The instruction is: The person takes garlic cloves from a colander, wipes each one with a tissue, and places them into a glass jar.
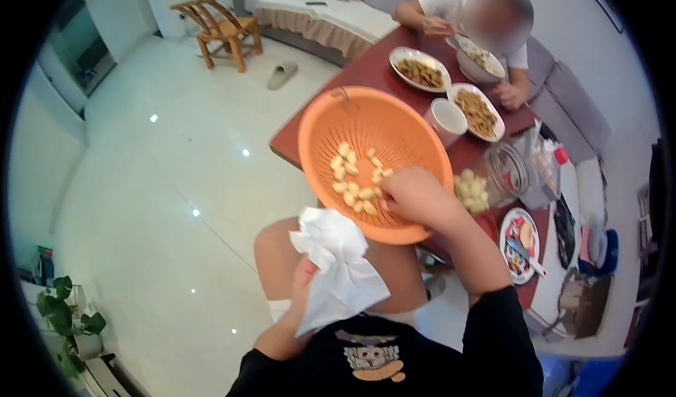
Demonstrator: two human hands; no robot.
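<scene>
My left hand (pixel 308 279) is closed around a crumpled white paper towel (pixel 338 256) in front of my lap. Just beyond it, an orange plastic colander (pixel 331 115) tilts over my knees by the table edge. Peeled garlic cloves (pixel 350 198) lie scattered in its bottom. My right hand (pixel 408 194) reaches into the colander among the cloves with its fingers curled downward. Its fingertips are mostly hidden, so what they pinch cannot be made out. To the right of that hand, a clear glass jar (pixel 505 174) holds more peeled garlic cloves (pixel 470 191) at its bottom.
On the dark red table (pixel 299 140) are two oval dishes of food (pixel 421 70), a white cup (pixel 448 119) and a plate (pixel 520 221) with a knife (pixel 528 258). Across it, a person (pixel 440 10) sits with a bowl (pixel 482 59). A wooden chair (pixel 222 31) and slipper (pixel 282 75) are on the floor.
</scene>
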